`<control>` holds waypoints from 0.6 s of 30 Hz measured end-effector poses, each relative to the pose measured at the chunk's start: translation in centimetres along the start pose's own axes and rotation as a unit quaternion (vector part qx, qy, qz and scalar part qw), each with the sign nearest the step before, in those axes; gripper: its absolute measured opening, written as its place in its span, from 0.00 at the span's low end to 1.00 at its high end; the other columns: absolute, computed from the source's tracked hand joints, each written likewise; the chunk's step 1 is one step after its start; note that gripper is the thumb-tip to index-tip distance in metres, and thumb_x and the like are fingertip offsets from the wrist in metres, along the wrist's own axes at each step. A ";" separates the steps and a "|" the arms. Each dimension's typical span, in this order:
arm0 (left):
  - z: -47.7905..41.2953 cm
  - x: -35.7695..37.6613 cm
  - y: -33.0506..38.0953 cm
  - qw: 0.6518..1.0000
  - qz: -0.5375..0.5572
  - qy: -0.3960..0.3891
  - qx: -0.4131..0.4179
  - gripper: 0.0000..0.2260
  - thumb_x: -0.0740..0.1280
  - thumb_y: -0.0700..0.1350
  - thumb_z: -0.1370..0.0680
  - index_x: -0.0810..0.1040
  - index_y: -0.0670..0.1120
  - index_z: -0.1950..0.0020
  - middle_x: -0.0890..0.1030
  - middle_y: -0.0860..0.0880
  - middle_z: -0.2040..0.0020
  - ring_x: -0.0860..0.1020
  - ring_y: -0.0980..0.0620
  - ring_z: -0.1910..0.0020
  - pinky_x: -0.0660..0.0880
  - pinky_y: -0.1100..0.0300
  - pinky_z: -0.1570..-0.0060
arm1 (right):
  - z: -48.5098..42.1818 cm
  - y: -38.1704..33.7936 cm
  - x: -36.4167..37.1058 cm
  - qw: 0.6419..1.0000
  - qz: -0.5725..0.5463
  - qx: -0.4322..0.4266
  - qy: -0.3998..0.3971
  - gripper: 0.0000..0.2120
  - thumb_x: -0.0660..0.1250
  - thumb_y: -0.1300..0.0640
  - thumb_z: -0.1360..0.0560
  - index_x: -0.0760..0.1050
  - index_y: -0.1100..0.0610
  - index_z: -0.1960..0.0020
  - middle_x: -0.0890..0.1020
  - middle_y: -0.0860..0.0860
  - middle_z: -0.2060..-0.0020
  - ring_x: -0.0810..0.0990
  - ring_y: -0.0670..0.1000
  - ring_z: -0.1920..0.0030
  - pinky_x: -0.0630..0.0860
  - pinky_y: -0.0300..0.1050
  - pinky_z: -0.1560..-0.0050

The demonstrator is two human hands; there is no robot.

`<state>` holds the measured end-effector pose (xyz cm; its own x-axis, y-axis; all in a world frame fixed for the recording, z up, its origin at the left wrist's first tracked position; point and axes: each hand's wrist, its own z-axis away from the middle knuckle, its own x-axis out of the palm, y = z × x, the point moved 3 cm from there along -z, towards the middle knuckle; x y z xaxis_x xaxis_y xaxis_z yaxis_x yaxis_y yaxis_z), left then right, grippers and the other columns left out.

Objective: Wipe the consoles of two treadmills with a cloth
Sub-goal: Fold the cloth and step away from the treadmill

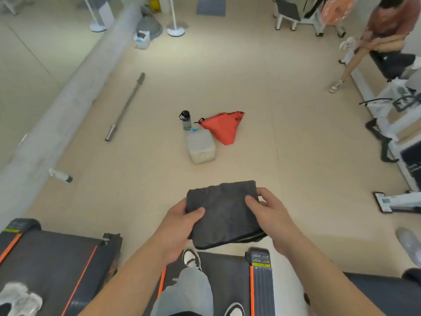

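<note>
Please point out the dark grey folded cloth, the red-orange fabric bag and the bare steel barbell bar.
dark grey folded cloth (224,215): head view, middle of its top face.
red-orange fabric bag (224,127): head view, centre of its side panel.
bare steel barbell bar (126,106): head view, middle of its shaft.

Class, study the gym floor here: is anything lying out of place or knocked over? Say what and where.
A spray bottle lies on its side by the left ledge, as if dropped. A barbell lies loose on the open floor. A jug, water bottle and red bag sit mid-floor, where people might walk. No spill shows.
</note>
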<state>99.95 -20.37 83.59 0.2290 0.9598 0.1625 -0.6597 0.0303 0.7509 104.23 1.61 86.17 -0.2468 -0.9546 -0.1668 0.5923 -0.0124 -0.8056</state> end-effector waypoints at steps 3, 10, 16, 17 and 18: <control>-4.1 -1.8 3.9 1.000 -0.004 0.015 0.012 0.12 0.66 0.41 0.16 0.80 0.52 0.34 0.86 0.51 0.41 0.85 0.50 0.42 0.80 0.46 0.39 | -4.7 -4.0 2.1 1.000 0.013 -0.008 -0.002 0.05 0.65 0.51 0.17 0.79 0.46 0.45 0.88 0.49 0.52 0.86 0.54 0.49 0.82 0.50 0.56; -12.0 -5.2 12.6 0.999 -0.015 0.029 0.031 0.13 0.67 0.43 0.16 0.79 0.54 0.33 0.86 0.54 0.41 0.84 0.50 0.42 0.82 0.49 0.45 | -14.0 -12.4 5.7 0.999 0.036 -0.037 0.004 0.05 0.65 0.48 0.17 0.79 0.45 0.46 0.87 0.50 0.51 0.85 0.54 0.48 0.82 0.49 0.56; -21.0 -7.3 17.5 0.993 -0.068 0.074 0.068 0.12 0.64 0.43 0.15 0.80 0.59 0.37 0.86 0.60 0.44 0.84 0.57 0.44 0.82 0.53 0.42 | -25.2 -15.3 8.4 0.999 0.032 -0.028 -0.019 0.05 0.67 0.50 0.18 0.81 0.48 0.46 0.87 0.51 0.52 0.86 0.53 0.49 0.82 0.52 0.47; -23.7 -7.8 17.8 0.991 -0.079 0.083 0.072 0.13 0.64 0.43 0.15 0.80 0.59 0.37 0.86 0.60 0.44 0.84 0.57 0.44 0.82 0.55 0.43 | -28.1 -14.9 8.9 0.999 0.029 -0.019 -0.021 0.05 0.67 0.51 0.18 0.81 0.50 0.46 0.87 0.53 0.51 0.86 0.54 0.49 0.81 0.52 0.48; -26.5 -8.3 17.8 0.989 -0.091 0.093 0.075 0.13 0.64 0.43 0.16 0.80 0.59 0.37 0.86 0.60 0.43 0.83 0.58 0.44 0.81 0.57 0.44 | -31.3 -14.1 9.3 0.999 0.029 -0.008 -0.022 0.07 0.67 0.52 0.18 0.80 0.54 0.45 0.87 0.55 0.50 0.85 0.56 0.49 0.80 0.53 0.48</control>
<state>67.29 -20.43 78.66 0.1884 0.9776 -0.0941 -0.5031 0.1783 0.8456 69.60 2.21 78.19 -0.1789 -0.9656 -0.1885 0.5918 0.0474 -0.8047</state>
